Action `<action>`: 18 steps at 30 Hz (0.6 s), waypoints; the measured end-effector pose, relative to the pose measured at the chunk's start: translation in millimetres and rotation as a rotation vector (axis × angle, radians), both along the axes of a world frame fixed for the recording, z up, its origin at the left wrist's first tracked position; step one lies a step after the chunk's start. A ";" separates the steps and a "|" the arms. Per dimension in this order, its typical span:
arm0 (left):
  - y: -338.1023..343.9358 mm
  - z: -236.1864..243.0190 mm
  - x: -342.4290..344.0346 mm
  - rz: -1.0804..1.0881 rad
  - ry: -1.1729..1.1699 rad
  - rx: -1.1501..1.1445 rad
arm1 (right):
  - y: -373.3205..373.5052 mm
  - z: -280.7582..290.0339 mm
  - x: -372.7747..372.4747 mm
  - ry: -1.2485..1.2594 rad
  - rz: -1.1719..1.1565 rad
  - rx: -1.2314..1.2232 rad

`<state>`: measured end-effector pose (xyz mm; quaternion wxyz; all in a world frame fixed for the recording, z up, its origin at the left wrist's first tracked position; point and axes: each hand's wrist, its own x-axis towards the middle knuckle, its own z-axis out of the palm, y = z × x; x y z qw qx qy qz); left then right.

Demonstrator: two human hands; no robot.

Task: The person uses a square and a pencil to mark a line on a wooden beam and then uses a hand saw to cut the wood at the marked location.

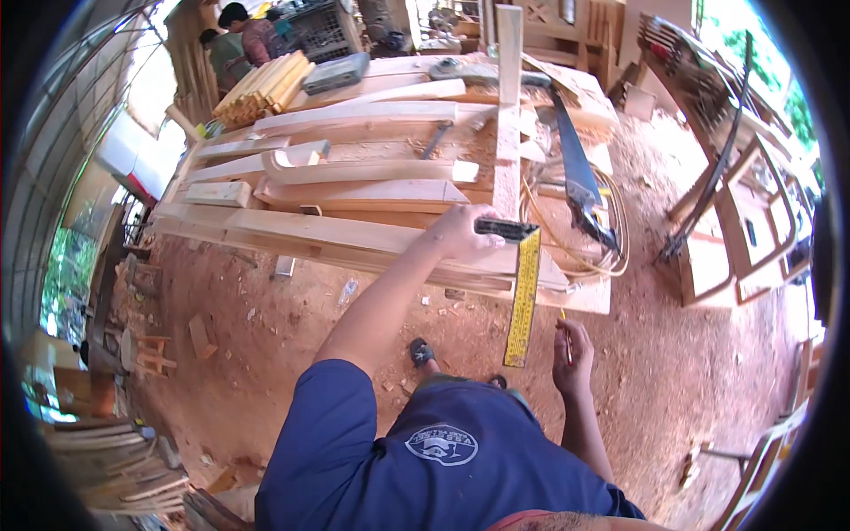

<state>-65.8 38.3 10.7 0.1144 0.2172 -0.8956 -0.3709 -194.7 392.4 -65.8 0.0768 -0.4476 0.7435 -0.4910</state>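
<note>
My left hand (456, 232) grips the black handle of a try square (522, 292), whose yellow blade hangs toward me over the bench's near edge. The handle is by a long pale timber (506, 150) that runs away across the workbench (584, 301). My right hand (571, 354) is closed round a pencil (561, 317), just right of the blade and below the bench edge. Pale planks (354, 193) lie left of the timber; a handsaw (574, 164) lies to its right, with a coiled cord (622, 264) around its handle.
At the back left are a bundle of yellow sticks (264, 88) and two co-workers (255, 44). Wooden chair frames (753, 274) stand at the right. Stacked offcuts (106, 469) and a small stool (155, 352) are at the lower left. Shavings litter the dirt floor (230, 301).
</note>
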 end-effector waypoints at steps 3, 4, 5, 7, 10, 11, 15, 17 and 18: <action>4.9 -10.1 0.9 0.066 -0.069 -0.194 | 11.6 -16.7 -1.0 -0.051 0.023 0.088; 8.6 -4.6 -1.2 0.063 -0.118 -0.156 | 15.3 -22.7 -3.6 -0.069 0.001 0.148; 13.2 1.8 -0.6 0.080 -0.110 -0.151 | 18.8 -25.1 -6.2 -0.059 0.017 0.152; 19.0 10.6 10.3 0.116 0.003 -0.328 | 19.0 -25.9 -7.5 -0.030 0.090 0.336; 10.5 20.6 49.2 0.226 0.128 -0.409 | 5.7 -18.2 3.0 0.129 0.224 0.409; 5.8 24.6 66.4 0.274 0.157 -0.441 | -0.2 -18.0 9.1 0.147 0.247 0.412; -24.7 -1.1 167.7 0.692 0.471 -0.296 | -38.8 -24.5 49.9 0.065 0.300 0.508; -33.7 -23.4 226.7 0.912 0.659 0.053 | -65.6 -32.1 79.5 -0.043 0.333 0.613; -37.5 -36.5 259.2 0.983 0.679 0.343 | -82.2 -43.9 90.0 0.023 0.425 0.601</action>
